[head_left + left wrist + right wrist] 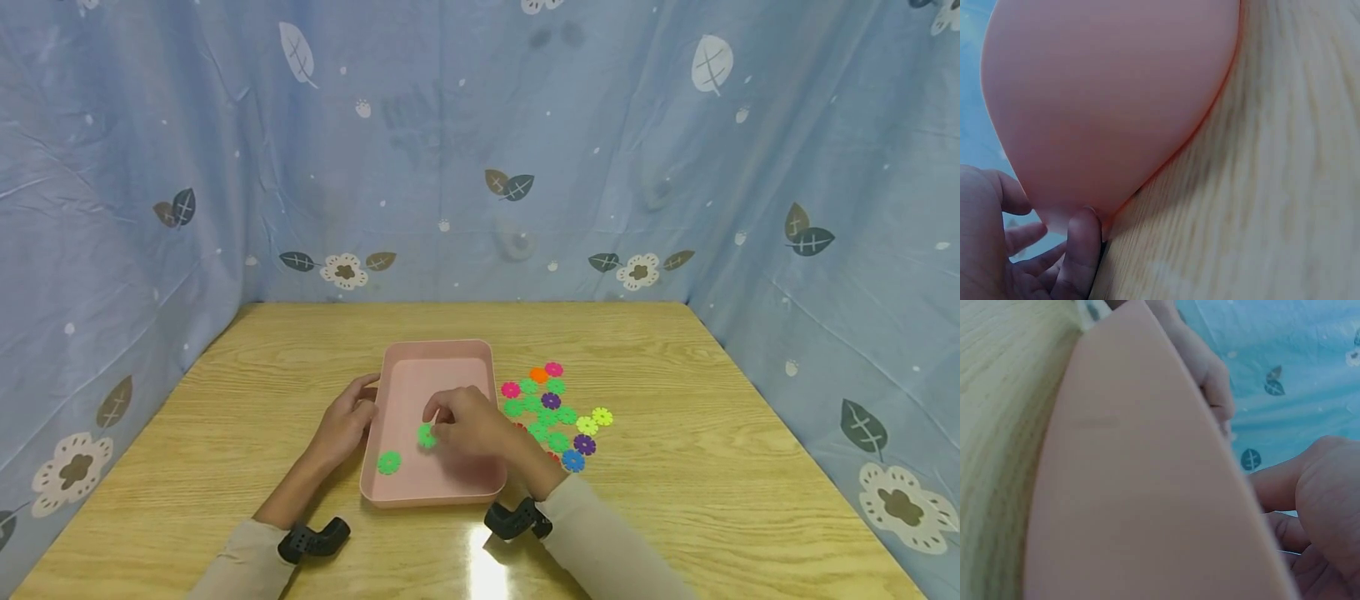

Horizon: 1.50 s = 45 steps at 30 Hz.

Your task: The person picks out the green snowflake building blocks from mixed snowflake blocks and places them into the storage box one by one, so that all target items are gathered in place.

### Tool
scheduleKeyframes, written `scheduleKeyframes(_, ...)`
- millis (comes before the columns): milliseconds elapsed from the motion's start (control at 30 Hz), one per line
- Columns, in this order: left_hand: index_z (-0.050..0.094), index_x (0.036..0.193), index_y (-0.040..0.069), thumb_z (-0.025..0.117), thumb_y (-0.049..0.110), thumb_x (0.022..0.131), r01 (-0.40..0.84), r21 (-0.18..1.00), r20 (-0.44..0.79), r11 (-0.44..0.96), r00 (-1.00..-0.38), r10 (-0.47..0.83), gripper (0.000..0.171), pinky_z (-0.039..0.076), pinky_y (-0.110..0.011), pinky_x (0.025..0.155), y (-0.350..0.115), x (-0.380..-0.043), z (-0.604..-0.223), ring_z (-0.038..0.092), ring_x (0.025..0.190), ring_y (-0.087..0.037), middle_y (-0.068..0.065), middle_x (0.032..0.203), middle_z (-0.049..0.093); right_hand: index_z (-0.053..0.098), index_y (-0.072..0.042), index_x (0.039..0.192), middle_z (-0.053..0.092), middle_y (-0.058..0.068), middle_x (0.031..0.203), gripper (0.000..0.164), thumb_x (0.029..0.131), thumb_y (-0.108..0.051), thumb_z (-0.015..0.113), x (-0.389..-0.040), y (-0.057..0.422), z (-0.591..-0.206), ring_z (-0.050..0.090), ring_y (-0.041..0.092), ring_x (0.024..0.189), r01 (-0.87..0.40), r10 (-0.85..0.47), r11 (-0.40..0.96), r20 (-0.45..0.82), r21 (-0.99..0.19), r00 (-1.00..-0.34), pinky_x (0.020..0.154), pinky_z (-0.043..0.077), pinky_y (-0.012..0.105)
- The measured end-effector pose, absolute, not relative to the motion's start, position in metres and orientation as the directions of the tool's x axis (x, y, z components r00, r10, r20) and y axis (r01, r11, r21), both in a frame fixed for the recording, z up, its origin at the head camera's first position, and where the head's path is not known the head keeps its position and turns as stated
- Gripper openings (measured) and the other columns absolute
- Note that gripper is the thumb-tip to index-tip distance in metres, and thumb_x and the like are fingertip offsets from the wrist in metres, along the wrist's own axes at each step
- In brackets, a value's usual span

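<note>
A pink tray lies on the wooden table. My right hand is over its inside, pinching a green snowflake disc between thumb and fingertips. Another green snowflake disc lies flat on the tray floor, near its left front corner. At the tray's left side, the fingers and thumb of my left hand touch the outer wall. The left wrist view shows the left thumb against that pink wall. In the right wrist view the tray wall hides the held disc.
Right of the tray several loose snowflake discs lie spread in green, pink, purple, yellow, orange and blue. My right forearm partly covers those nearest the tray. A blue patterned curtain surrounds the table at the back and sides.
</note>
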<state>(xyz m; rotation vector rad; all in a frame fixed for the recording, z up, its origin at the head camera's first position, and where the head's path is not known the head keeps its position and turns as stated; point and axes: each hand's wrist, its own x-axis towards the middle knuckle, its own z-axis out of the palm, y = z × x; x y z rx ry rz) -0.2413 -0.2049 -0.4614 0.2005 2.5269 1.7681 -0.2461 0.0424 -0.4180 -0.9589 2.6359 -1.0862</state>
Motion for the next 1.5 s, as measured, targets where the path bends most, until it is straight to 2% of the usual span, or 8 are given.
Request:
scheduleKeyframes(267,0.035,0.156,0.011,0.042,0.014,0.099,0.089,0.937,0.050,0.339,-0.991,0.124,0.057,0.058,-0.035,0.074,-0.205,-0.239,-0.463,0.065,0.099,-0.031,-0.022,0.143,0.052,0.073,-0.011,0.100,0.061,-0.010,0.070,0.015,0.089,-0.002,0.066,-0.237,0.031,-0.425,0.053,0.003,0.064,-0.527,-0.633,0.576,0.068,-0.625,-0.771,0.062,0.046,0.019)
scheduleKeyframes(500,0.036,0.156,0.012,0.043,0.015,0.099,0.096,0.941,0.057,0.324,-0.990,0.128,0.058,0.059,-0.036,0.071,-0.204,-0.238,-0.461,0.066,0.093,-0.030,-0.022,0.142,0.052,0.070,-0.015,0.086,0.057,-0.012,0.065,0.006,0.085,-0.009,0.071,-0.234,0.025,-0.432,0.051,0.004,0.062,-0.552,-0.617,0.619,0.089,-0.558,-0.782,0.062,0.043,0.021)
scheduleKeyframes(833,0.035,0.156,0.011,0.043,0.015,0.099,0.103,0.938,0.057,0.331,-0.988,0.146,0.058,0.059,-0.037,0.070,-0.204,-0.239,-0.462,0.066,0.091,-0.030,-0.023,0.141,0.051,0.069,-0.019,0.080,0.056,-0.014,0.064,0.014,0.086,-0.007,0.070,-0.228,0.022,-0.434,0.047,0.004,0.059,-0.581,-0.628,0.651,0.083,-0.488,-0.774,0.057,0.042,0.021)
scheduleKeyframes(1100,0.035,0.156,0.010,0.043,0.014,0.098,0.107,0.938,0.061,0.328,-0.987,0.146,0.058,0.059,-0.036,0.070,-0.204,-0.239,-0.461,0.066,0.088,-0.031,-0.024,0.139,0.052,0.068,-0.020,0.081,0.056,-0.014,0.064,0.013,0.088,-0.011,0.072,-0.229,0.021,-0.435,0.046,0.004,0.059,-0.588,-0.632,0.652,0.086,-0.479,-0.770,0.058,0.041,0.021)
scheduleKeyframes(1300,0.033,0.156,0.009,0.043,0.014,0.098,0.109,0.935,0.056,0.337,-0.985,0.164,0.059,0.059,-0.038,0.073,-0.205,-0.238,-0.461,0.066,0.093,-0.031,-0.025,0.139,0.050,0.069,-0.020,0.085,0.054,-0.013,0.064,0.007,0.088,-0.014,0.073,-0.229,0.022,-0.435,0.047,0.004,0.059,-0.584,-0.633,0.652,0.077,-0.483,-0.770,0.058,0.041,0.022)
scheduleKeyframes(1500,0.034,0.155,0.009,0.043,0.015,0.098,0.095,0.934,0.047,0.344,-0.988,0.146,0.059,0.059,-0.037,0.071,-0.205,-0.239,-0.462,0.066,0.088,-0.029,-0.025,0.139,0.051,0.070,-0.017,0.087,0.053,-0.012,0.062,0.003,0.089,-0.016,0.072,-0.228,0.022,-0.435,0.046,0.004,0.058,-0.582,-0.634,0.648,0.075,-0.491,-0.770,0.057,0.040,0.021)
